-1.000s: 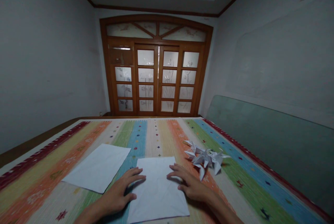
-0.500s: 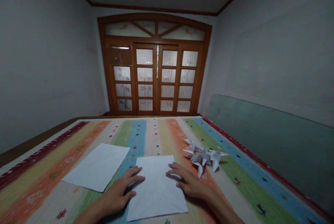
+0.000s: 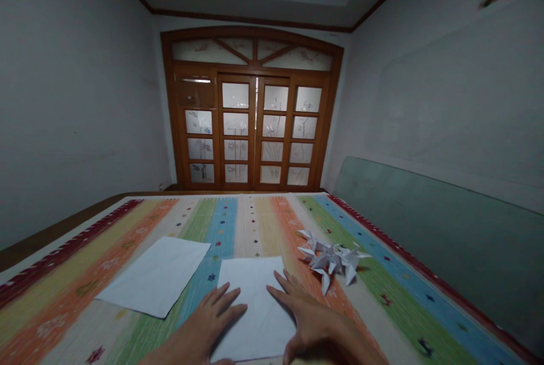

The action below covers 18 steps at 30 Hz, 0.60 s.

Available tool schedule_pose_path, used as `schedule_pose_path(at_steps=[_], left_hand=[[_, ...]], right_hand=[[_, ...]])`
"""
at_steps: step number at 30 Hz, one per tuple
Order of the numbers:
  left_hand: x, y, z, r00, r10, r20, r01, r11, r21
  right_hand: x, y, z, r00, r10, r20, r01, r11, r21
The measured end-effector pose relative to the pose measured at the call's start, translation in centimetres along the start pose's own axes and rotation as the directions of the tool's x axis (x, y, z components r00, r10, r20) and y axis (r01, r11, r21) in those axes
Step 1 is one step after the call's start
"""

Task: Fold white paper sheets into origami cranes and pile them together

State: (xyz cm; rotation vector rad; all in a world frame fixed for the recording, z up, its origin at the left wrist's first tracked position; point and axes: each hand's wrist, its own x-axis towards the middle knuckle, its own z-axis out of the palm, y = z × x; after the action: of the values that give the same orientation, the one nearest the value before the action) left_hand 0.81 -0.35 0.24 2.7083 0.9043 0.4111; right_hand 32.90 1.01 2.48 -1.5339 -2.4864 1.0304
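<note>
Striped cloth (image 3: 255,226) covers the surface (image 3: 63,227). Left grip (image 3: 211,317) and right grip (image 3: 309,317), fingers spread wide, have shifted nearer, thumbs now by the near edge of the white sheet (image 3: 257,300) between them, seemingly steadying it; folded paper figures (image 3: 332,260) lie beyond the right grip.

White sheet of paper (image 3: 257,325), plain, four-cornered. Lies flat, opened out, far edge fairly straight. Position: left of the folded-paper cluster (image 3: 331,257), just apart; far edge about level with the cluster's middle, remainder nearer the viewer. Both sides partly covered.
</note>
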Motion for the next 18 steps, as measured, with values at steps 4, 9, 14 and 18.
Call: schedule_pose_path(at_steps=[4, 9, 14, 18], left_hand=[[0.0, -0.2, -0.2, 1.0, -0.003, -0.008, 0.003, 1.0, 0.022], [-0.1, -0.3, -0.2, 1.0, -0.001, -0.03, 0.001, 1.0, 0.009], [-0.2, -0.8, 0.2, 0.997, -0.001, -0.078, 0.002, 1.0, 0.014], [0.0, -1.0, 0.4, 0.992, -0.009, -0.125, 0.011, 1.0, 0.022]], right_hand=[[-0.2, -0.2, 0.1, 1.0, 0.006, 0.011, -0.006, 1.0, -0.024], [-0.2, 0.1, 0.8, 0.999, -0.013, -0.051, 0.012, 1.0, -0.015], [0.2, 0.2, 1.5, 0.978, -0.117, -0.171, 0.12, 0.993, 0.009], [0.2, 0.2, 1.7, 0.925, -0.27, -0.268, 0.284, 0.959, 0.015]])
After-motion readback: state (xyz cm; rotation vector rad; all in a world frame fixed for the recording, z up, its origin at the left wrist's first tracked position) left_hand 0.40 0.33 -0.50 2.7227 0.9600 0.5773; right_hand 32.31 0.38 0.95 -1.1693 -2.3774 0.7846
